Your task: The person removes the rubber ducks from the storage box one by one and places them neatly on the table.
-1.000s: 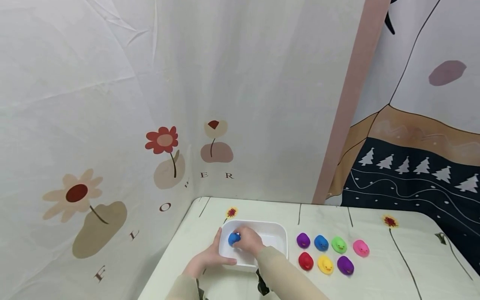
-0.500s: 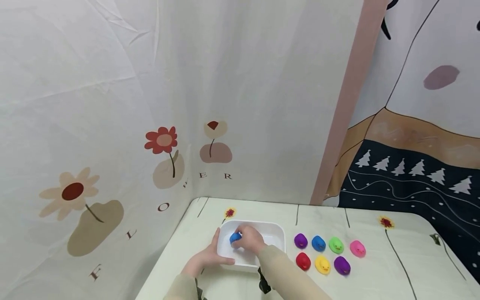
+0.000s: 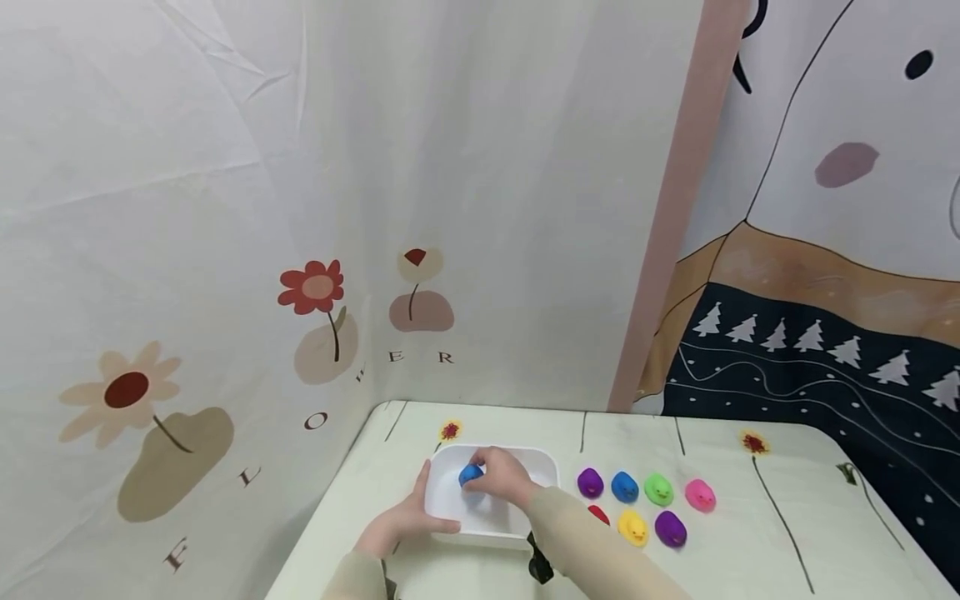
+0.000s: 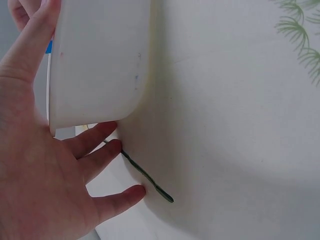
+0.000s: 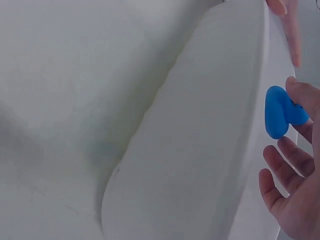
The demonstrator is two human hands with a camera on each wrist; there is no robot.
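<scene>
A white rectangular tray [image 3: 517,521] stands on the table. Inside its outline, toward the left end, my right hand [image 3: 502,477] pinches a blue toy duck [image 3: 470,475]. In the right wrist view, the thumb and index finger hold this duck [image 5: 276,112] while the other fingers are spread; whether it touches the tray floor is unclear. At the tray's near left corner lies my left hand [image 3: 405,518]. The left wrist view has its thumb along one tray wall [image 4: 102,65] and the straight, spread fingers [image 4: 117,202] by the adjoining end.
Right of the tray, toy ducks sit in two rows: purple [image 3: 590,483], blue [image 3: 625,487], green [image 3: 659,489] and pink [image 3: 701,496] behind; red [image 3: 598,514], yellow [image 3: 633,527] and another purple duck [image 3: 671,529] in front. My right sleeve [image 3: 592,546] partly covers the red one.
The head view has swung slightly right, so the scene sits further left. My right sleeve now covers part of the red duck. The right hand still pinches the blue duck; the left stays at the tray.
</scene>
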